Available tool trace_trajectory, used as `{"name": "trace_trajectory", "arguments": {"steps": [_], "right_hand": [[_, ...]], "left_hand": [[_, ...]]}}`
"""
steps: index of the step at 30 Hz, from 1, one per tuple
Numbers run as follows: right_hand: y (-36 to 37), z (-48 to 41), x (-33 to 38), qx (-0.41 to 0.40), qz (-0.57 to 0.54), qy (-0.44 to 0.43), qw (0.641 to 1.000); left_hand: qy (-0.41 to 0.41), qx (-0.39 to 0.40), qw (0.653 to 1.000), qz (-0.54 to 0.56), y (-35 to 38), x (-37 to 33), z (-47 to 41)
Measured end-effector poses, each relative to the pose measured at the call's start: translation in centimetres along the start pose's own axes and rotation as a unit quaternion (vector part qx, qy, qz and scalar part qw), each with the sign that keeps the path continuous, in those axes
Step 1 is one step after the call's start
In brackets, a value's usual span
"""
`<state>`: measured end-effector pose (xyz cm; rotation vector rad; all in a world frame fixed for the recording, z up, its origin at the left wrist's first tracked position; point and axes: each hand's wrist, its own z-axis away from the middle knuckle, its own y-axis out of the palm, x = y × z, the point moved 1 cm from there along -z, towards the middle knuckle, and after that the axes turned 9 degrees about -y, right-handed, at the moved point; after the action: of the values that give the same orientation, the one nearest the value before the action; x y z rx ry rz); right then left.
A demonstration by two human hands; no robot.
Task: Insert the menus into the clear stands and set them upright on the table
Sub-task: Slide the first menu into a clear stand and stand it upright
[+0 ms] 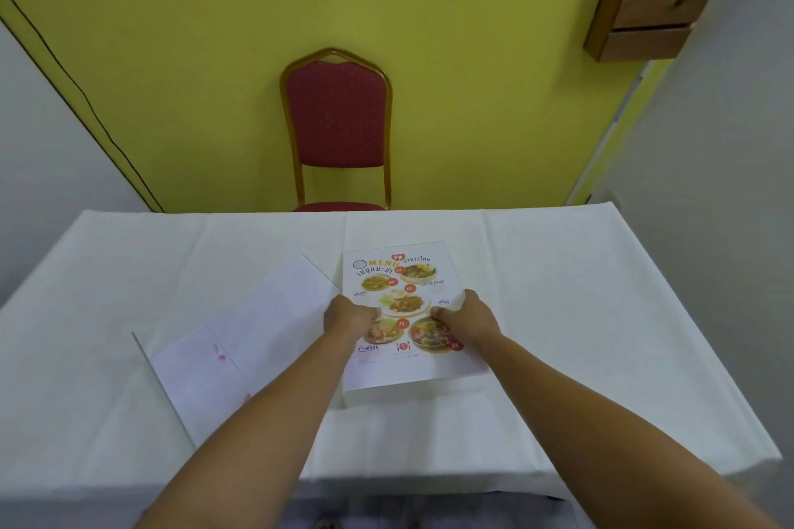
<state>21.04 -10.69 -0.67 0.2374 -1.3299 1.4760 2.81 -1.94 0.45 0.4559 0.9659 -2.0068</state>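
White cloth covers the bench [580,314], which fills the near half of the head view; beyond its far edge stands one red chair [337,116] against a yellow wall.

Head view. One printed menu [399,271], face up with its heading toward the far side, lies at the centre of the bench. It appears to sit in or on a clear stand, of which only a faint edge shows along the near side; which of the two cannot be told. The left hand [350,314] presses on the menu's left edge, fingers curled down; the right hand [466,316] does the same at the right edge, thumb on top. Both hands are part closed on the sheet; whether the fingers wrap under it is hidden.

Left of the menu lie what look like two further clear stands or blank-side sheets [266,314], overlapping, the nearer one [193,378] marked with faint pink show-through.

Handling, as judged: the menu is light, thin and easily creased, so it is best held by opposite edges and slid in flat. A clear stand would be stiff, smooth and slippery, liable to scratch, and best gripped by its side edges.

Count: one menu face up, two pale panels, two hands, one chair.
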Motion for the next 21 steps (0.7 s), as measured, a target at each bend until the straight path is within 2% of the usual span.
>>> {"name": "trace_trajectory", "arguments": {"steps": [3, 9, 15, 21], "right_hand": [[-0.5, 0.7, -0.2, -0.023, -0.017, -0.009, 1.000], [-3.4, 1.3, 0.7, -0.099, -0.081, -0.055, 0.990], [-6.0, 2.2, 1.4, -0.191, -0.035, -0.088, 0.977], [-6.5, 3.1, 0.9, -0.276, -0.041, -0.103, 0.955]], "left_hand": [[0.019, -0.012, 1.000, 0.007, -0.2, -0.1, 0.7], [0.115, -0.038, 0.993, 0.008, 0.0, -2.5, 2.3], [0.210, -0.058, 0.975, 0.042, 1.5, -5.1, 3.7], [0.253, -0.074, 0.962, 0.067, 3.5, -6.2, 4.2]]}}
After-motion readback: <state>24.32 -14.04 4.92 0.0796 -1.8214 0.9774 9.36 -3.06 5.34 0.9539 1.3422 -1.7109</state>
